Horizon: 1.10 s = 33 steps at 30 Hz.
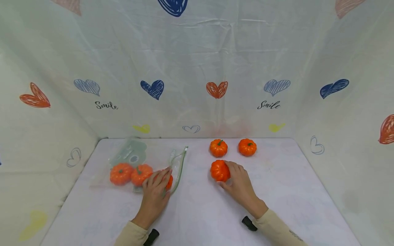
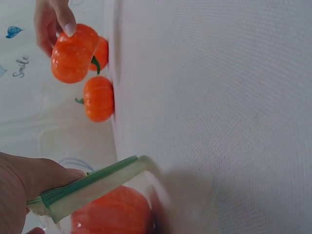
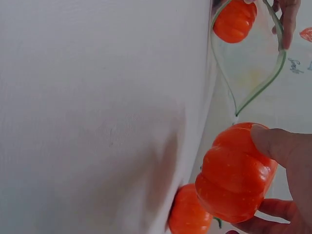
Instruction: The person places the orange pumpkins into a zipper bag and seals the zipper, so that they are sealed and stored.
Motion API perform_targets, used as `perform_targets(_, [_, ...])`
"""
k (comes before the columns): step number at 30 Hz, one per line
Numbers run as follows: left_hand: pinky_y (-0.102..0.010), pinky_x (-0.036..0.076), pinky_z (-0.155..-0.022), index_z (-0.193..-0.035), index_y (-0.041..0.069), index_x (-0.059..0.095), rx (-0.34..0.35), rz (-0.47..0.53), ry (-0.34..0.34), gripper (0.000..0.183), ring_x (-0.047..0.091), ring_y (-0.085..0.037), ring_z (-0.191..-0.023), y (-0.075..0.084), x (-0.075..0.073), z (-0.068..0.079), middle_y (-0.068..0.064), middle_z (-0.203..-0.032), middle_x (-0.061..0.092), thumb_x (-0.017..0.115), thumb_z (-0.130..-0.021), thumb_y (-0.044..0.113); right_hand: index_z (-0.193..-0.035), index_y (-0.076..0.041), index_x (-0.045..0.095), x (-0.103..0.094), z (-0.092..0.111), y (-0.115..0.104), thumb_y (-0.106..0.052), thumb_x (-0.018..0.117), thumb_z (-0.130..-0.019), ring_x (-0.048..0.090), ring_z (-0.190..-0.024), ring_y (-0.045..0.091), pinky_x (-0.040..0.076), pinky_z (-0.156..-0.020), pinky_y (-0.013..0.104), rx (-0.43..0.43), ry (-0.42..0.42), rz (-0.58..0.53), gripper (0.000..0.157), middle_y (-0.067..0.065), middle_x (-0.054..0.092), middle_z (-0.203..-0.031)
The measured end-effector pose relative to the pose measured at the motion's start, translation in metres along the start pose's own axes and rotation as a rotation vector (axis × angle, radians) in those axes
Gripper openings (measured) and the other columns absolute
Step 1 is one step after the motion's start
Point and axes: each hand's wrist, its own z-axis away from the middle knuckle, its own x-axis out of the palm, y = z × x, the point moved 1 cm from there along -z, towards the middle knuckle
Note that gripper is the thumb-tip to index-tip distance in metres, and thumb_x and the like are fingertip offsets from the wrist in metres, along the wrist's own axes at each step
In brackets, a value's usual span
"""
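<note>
A glossy orange pumpkin is held above the bench; three others are enclosed in a clear, green-edged bag.

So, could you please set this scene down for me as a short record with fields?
Right hand: holds a glossy, ribbed orange pumpkin, apparently lifted
Left hand: holds the green-edged mouth of a clear plastic bag
Bag mouth: open
Bag contents: three round orange pumpkins, one partly hidden by the left hand
Loose on white table: two ribbed orange pumpkins with green stems
Backdrop: white cloth printed with hearts and "Smile"
</note>
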Motion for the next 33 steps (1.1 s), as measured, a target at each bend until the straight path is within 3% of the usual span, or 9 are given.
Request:
perform_targets(25, [-0.054,0.035,-0.091,-0.137,-0.002,0.067,-0.011,0.021,-0.008,0.089,0.052,-0.038,-0.125,0.001,0.0,0.001,-0.014,-0.141,0.065,0.096,-0.054,-0.014,-0.149,-0.004,0.05,0.048,-0.029,-0.06,-0.029,0.091,-0.084,0.055,-0.129,0.037,0.047,-0.108,0.055,-0.079,-0.111,-0.124,0.081,0.014,0.059,-0.142])
perform_targets(33, [-0.054,0.035,-0.091,-0.139,-0.002,0.066,-0.014,0.028,-0.007,0.093,0.051,-0.038,-0.127,0.001,-0.002,0.001,-0.013,-0.142,0.064,0.095,-0.053,-0.017,-0.148,-0.002,0.051,0.059,-0.042,-0.079,-0.028,0.091,-0.085,0.056,-0.127,0.037,0.048,-0.106,0.054,-0.112,-0.088,-0.136,0.079,0.015,0.061,-0.14])
